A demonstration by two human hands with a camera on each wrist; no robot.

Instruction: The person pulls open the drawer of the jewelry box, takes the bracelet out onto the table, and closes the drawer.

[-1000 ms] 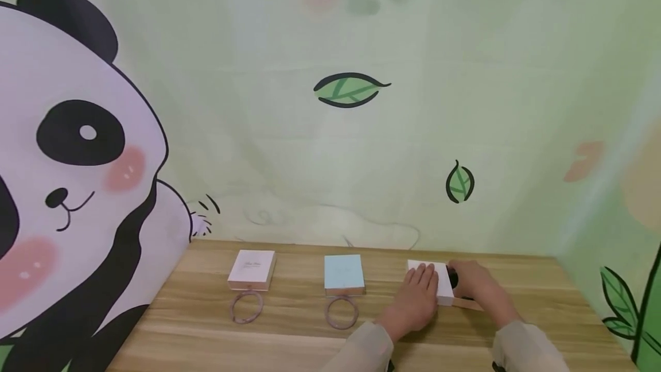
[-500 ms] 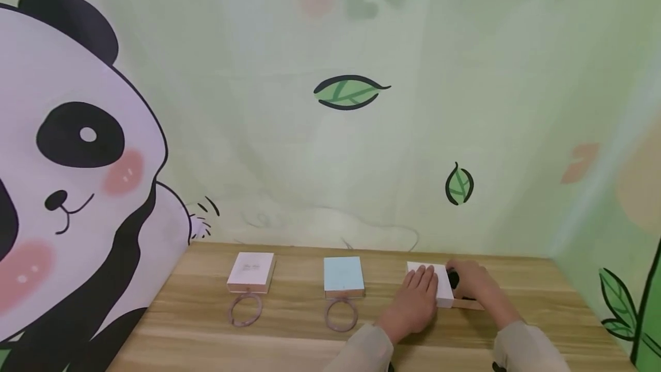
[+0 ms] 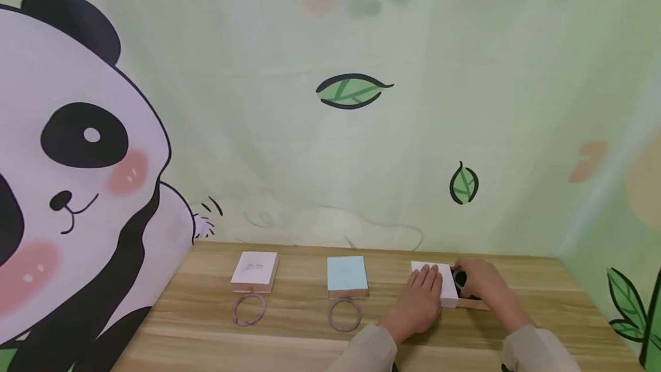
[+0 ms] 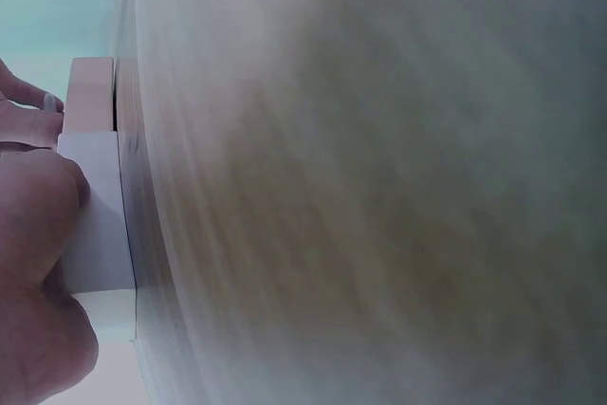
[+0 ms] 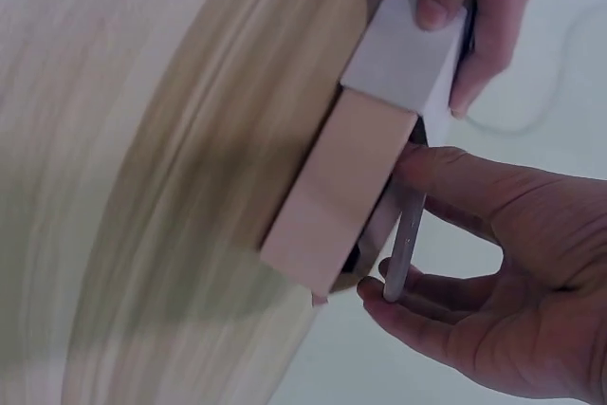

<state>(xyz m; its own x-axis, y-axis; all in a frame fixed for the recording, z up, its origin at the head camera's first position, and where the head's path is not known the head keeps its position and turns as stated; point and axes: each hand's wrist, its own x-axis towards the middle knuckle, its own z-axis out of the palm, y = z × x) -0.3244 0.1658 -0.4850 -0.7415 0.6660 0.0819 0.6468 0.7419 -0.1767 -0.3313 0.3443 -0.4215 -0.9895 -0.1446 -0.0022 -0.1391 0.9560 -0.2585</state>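
A white drawer-style box (image 3: 448,286) lies at the right of the table, its pinkish drawer (image 5: 332,196) partly out to the right. My left hand (image 3: 419,300) lies across the box top, with the thumb on its front side, holding it. In the right wrist view, my right hand (image 5: 522,272) pinches a thin, pale bangle (image 5: 406,244) between thumb and fingers. The bangle is seen nearly edge-on, standing up at the drawer opening. Part of the drawer's dark inside (image 3: 472,291) shows beneath my right hand; the rest is hidden.
A pink box (image 3: 255,271) and a light blue box (image 3: 346,273) stand to the left on the wooden table (image 3: 289,332). One lilac bangle (image 3: 236,316) lies before the pink box, another bangle (image 3: 331,320) before the blue one. A panda-printed backdrop (image 3: 392,148) rises behind.
My right hand has shifted slightly right and up at the drawer, and more of the dark drawer inside with the round bangle shows. My left hand stays on the box.
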